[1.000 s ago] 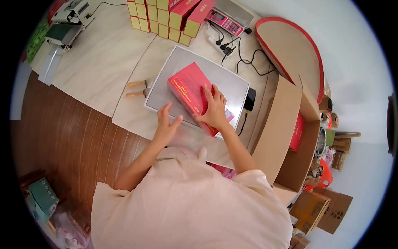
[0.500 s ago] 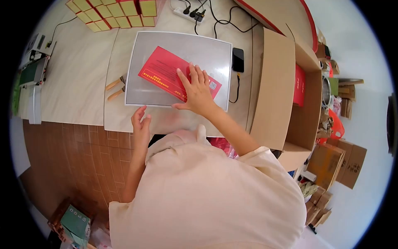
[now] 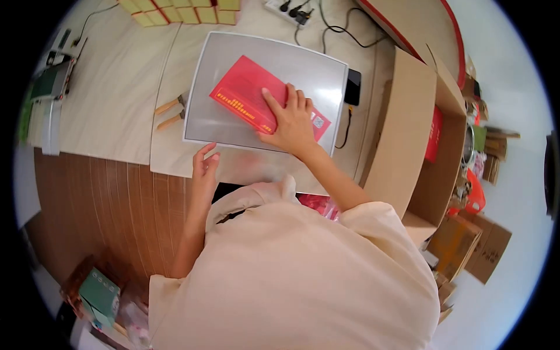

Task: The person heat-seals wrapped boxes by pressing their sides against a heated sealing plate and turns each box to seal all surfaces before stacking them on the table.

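Marbled table (image 3: 111,87), I see right hand (image 3: 291,125) spread flat upon red box (image 3: 248,87), left hand (image 3: 205,169) holding nothing, fingers apart.

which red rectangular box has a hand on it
The red box with yellow print, flat on the grey white-rimmed panel, under the right hand; another red box sits inside the open brown cardboard carton, untouched.

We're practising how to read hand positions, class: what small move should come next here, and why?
Probably bring the left hand to the left end of the red box to steady it: the right hand lies spread over the box nearer its right end, while the left holds nothing, beside the grey board's near edge.
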`<act>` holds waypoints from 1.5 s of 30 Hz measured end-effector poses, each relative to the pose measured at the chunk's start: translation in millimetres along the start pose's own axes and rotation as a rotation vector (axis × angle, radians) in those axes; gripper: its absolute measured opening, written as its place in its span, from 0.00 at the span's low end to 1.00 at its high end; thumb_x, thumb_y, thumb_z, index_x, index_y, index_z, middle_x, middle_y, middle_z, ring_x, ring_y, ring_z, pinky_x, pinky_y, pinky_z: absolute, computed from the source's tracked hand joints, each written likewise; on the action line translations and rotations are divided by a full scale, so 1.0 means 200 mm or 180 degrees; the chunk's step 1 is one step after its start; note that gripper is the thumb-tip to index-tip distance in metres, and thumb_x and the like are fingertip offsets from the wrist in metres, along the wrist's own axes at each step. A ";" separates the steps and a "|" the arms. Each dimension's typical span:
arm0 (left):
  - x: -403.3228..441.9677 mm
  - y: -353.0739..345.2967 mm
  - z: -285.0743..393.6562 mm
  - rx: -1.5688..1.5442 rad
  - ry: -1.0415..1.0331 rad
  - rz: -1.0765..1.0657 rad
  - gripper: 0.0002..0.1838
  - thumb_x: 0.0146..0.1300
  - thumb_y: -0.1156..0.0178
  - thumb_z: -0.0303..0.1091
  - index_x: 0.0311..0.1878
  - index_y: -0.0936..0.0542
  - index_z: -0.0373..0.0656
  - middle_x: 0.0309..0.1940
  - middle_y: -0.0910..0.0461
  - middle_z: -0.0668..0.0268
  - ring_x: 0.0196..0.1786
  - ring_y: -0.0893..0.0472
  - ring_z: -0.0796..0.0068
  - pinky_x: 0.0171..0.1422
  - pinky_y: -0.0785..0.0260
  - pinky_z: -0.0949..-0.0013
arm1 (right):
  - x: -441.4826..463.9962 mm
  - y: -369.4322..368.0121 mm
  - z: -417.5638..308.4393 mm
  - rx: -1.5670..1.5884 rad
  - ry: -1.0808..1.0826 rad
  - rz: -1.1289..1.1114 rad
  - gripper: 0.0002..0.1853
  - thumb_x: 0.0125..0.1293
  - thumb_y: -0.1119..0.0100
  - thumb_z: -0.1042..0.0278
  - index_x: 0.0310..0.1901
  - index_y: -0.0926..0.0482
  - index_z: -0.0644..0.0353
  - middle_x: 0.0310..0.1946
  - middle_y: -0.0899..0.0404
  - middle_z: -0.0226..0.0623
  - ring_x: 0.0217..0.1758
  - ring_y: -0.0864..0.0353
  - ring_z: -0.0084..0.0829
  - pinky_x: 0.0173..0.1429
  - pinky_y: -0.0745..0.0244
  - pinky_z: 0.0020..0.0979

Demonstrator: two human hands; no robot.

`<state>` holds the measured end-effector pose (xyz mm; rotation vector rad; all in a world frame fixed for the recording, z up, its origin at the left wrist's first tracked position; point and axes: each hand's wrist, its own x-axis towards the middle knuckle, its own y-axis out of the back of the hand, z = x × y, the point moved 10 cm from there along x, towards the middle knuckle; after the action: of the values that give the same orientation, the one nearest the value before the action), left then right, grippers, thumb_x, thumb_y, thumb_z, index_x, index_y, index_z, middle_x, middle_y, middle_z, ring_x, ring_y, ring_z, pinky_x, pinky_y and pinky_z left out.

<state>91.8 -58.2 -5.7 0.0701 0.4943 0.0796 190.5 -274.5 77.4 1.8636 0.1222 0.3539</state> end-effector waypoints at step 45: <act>-0.34 -0.95 0.47 -0.0523 -0.0885 -0.1925 0.36 0.71 0.55 0.59 0.72 0.45 0.44 0.68 0.38 0.59 0.68 0.34 0.67 0.69 0.42 0.62 | -0.86 0.18 0.49 0.8132 -0.1192 0.0028 0.32 0.65 0.48 0.40 0.62 0.30 0.56 0.57 0.25 0.40 0.56 0.22 0.34 0.58 0.24 0.36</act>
<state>88.7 -258.4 93.2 -0.2279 0.2139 -0.4763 53.2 -420.7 52.6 4.3410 0.4087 -0.6405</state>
